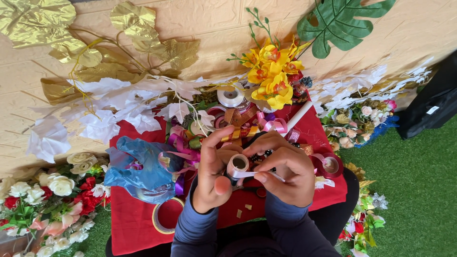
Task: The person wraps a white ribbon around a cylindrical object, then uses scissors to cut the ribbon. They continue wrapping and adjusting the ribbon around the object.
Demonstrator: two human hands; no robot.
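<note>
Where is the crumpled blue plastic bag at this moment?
In the head view, the crumpled blue plastic bag lies on the red cloth, to the left of the left hand, just above the empty tape ring.

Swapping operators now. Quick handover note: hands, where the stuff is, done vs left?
Left hand: grips a small roll of white tape.
Right hand: pinches the tape's free end, pulled out a short way.
Both are over the red cloth, beside the blue plastic bag, a flat tape ring and a ribbon pile.
Done: end peeled loose.
Left: strip not yet cut; nothing taped that I can see.
</note>
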